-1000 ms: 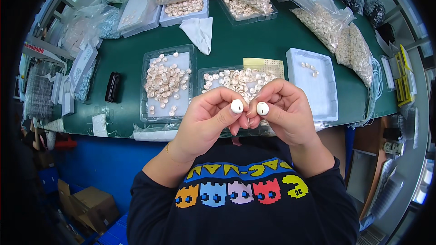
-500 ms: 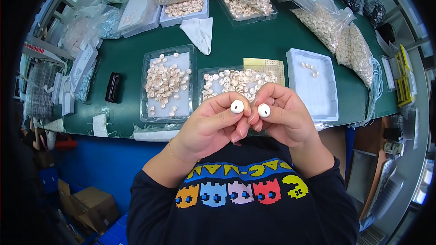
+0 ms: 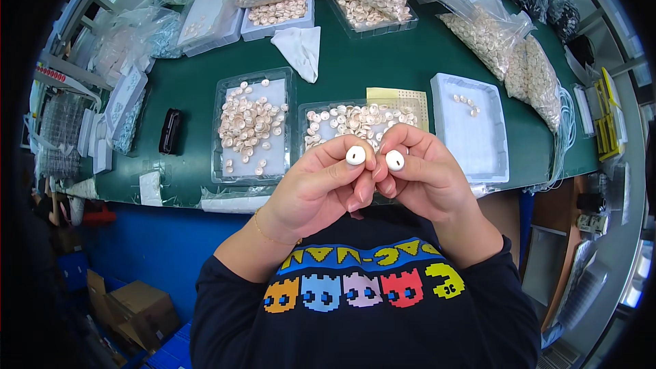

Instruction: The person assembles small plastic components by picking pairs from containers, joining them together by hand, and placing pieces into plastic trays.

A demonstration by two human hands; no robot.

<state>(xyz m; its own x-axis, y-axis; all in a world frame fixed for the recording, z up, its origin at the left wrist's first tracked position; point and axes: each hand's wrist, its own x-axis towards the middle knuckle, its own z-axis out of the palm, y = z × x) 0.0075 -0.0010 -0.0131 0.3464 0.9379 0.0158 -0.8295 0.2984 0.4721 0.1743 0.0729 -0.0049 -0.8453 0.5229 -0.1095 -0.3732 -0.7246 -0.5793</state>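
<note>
Pinched between the thumb and forefinger of my left hand is a white earbud shell with a small dark slot facing up. My right hand pinches a second white earbud shell, its slot also turned up. The fingers of both hands touch below the two shells, above the table's near edge. Just beyond my hands, partly hidden by them, lies a clear tray holding many similar pale shells. To its left, another clear tray carries a heap of shells. A white tray at right holds several shells.
Yellow perforated card lies by the middle tray. A black case rests at left on the green table. Bags of shells and a white cloth lie farther back. A cardboard box stands below, left.
Both hands have shifted very slightly up and left with their earbud shells, which have tilted a little. The trays and other things stay where they were.
</note>
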